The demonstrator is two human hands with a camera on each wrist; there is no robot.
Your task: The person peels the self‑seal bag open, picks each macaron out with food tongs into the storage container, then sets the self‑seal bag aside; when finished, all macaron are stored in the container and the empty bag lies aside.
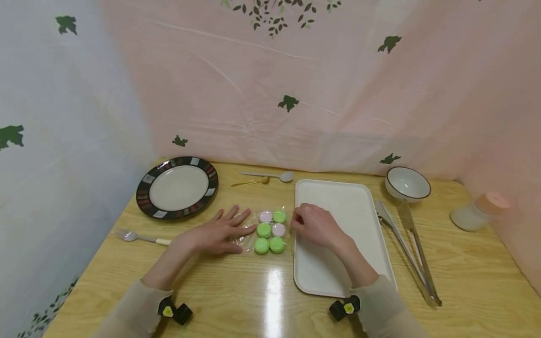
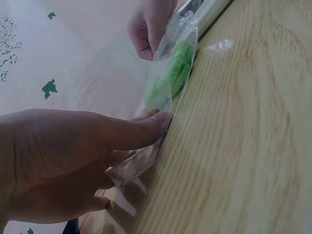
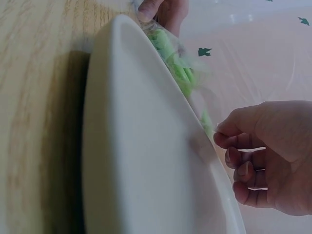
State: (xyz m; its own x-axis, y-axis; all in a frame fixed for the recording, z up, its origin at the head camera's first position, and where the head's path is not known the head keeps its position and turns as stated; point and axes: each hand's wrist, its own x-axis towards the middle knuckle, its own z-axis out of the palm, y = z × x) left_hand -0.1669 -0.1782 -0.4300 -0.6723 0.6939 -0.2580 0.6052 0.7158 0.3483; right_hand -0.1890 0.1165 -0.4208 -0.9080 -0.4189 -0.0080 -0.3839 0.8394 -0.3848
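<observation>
A clear plastic bag (image 1: pixel 246 241) of green and pale pink macarons (image 1: pixel 264 230) lies on the table between the two hands. My left hand (image 1: pixel 217 233) rests on the bag's left end with its fingers spread; in the left wrist view its thumb (image 2: pixel 155 127) touches the film. At the other end, my right hand (image 1: pixel 318 226) is over the left edge of a white tray (image 1: pixel 338 277), fingers curled. The right wrist view shows its thumb and index finger pinching at the bag's edge, though the thin film there is hard to make out.
A dark-rimmed plate (image 1: pixel 177 213) and a fork (image 1: pixel 141 238) are on the left. Two spoons (image 1: pixel 285 176) lie at the back. Right of the tray are metal tongs (image 1: pixel 407 249), a bowl (image 1: pixel 407 183) and a pink-capped jar (image 1: pixel 469 217). A cloth curtain borders the table's back.
</observation>
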